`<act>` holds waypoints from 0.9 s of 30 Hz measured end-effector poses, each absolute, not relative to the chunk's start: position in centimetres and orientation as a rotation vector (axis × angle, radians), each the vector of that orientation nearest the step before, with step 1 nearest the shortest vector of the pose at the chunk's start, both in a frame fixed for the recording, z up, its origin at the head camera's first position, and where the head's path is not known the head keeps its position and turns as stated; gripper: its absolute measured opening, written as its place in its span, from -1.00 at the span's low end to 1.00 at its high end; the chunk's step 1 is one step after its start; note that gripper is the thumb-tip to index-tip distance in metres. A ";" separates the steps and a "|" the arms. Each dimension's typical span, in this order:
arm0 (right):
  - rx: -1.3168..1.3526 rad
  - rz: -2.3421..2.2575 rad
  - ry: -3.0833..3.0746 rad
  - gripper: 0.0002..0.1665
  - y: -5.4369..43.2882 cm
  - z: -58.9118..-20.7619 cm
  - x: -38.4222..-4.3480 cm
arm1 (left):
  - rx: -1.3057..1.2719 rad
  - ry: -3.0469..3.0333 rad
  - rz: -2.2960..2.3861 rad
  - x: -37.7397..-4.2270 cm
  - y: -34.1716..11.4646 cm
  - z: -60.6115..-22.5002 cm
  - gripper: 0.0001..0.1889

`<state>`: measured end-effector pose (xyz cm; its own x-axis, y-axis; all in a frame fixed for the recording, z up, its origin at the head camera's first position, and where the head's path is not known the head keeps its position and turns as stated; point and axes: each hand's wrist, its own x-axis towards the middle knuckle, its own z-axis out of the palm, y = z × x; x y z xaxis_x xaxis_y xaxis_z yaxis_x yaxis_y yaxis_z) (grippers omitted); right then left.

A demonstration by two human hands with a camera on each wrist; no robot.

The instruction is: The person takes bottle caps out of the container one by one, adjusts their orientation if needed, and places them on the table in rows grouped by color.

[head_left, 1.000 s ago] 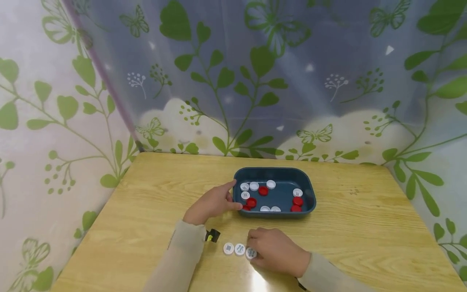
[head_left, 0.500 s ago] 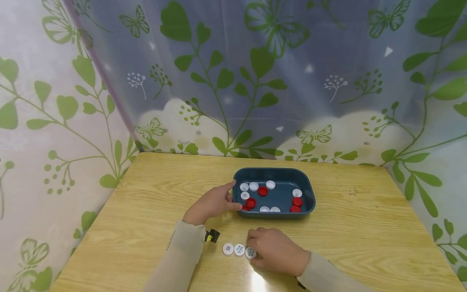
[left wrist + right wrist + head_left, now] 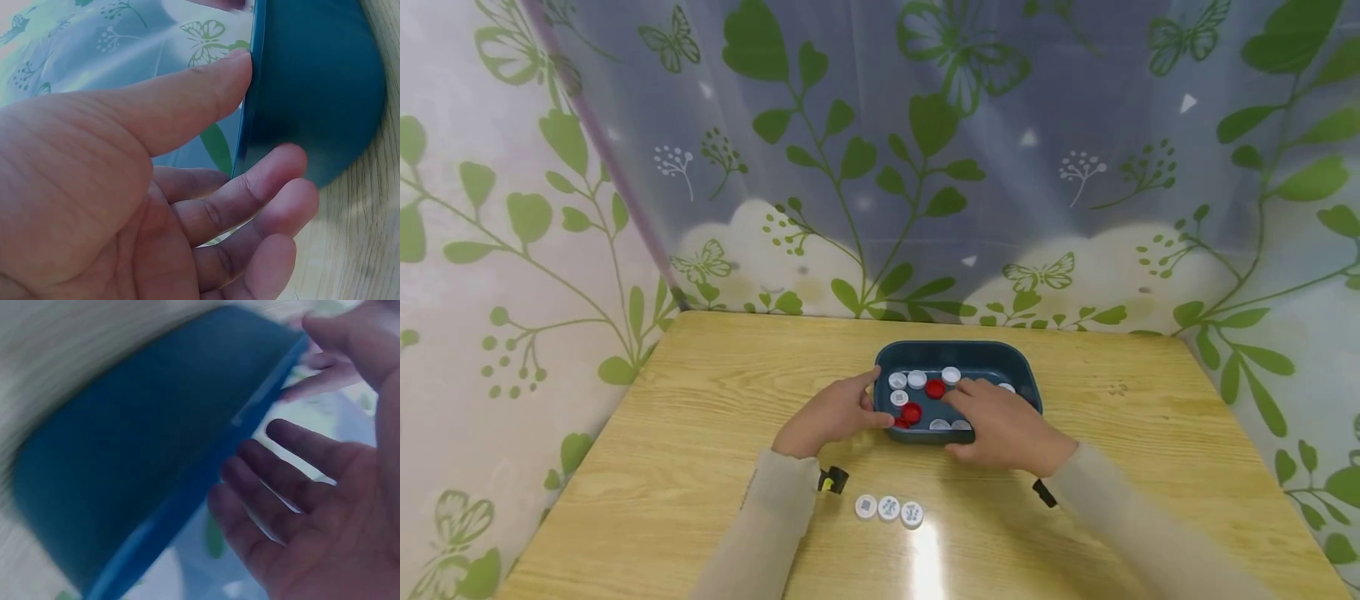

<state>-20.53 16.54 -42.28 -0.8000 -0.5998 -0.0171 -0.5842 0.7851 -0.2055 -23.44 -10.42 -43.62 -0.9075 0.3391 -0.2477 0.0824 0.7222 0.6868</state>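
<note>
A dark blue rectangular tray holds several red and white bottle caps; a red cap lies near its middle. My left hand touches the tray's left end. In the left wrist view its thumb rests at the rim, and loosely bent fingers lie near the outer wall. Over the tray's near right side reaches my right hand, covering some caps. The right wrist view shows its spread fingers beyond the rim, holding nothing. On the table, three white printed caps form a row.
The wooden table carries the tray in its middle, with the cap row nearer the person. A patterned curtain stands along the back edge. Dark wrist straps with small devices sit at both cuffs.
My right hand has left the rightmost white cap of the row and moved forward and right, over the tray. All three caps stay in line. The left hand keeps its place at the tray.
</note>
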 end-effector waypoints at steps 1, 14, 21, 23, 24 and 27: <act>-0.933 -0.236 2.874 -0.27 16.8 -42.6 -21.1 | 0.320 2.567 1.004 -23.5 -10.5 -43.7 -0.06; -0.837 -0.226 2.733 -0.38 17.7 -45.8 -23.7 | 0.329 2.561 0.995 -23.6 -10.6 -43.8 -0.07; -0.911 -0.282 2.733 -0.53 17.8 -46.5 -24.0 | 0.317 2.560 0.997 -23.6 -10.5 -43.6 -0.07; -0.913 -0.308 2.726 -0.57 17.7 -46.5 -23.9 | 0.315 2.561 0.995 -23.6 -10.6 -43.6 -0.07; -0.911 -0.320 2.722 -0.59 17.7 -46.5 -23.9 | 0.315 2.562 0.997 -23.6 -10.6 -43.6 -0.07; -0.912 -0.369 2.705 -0.66 17.6 -46.6 -23.9 | 0.319 2.563 1.000 -23.5 -10.7 -43.7 -0.07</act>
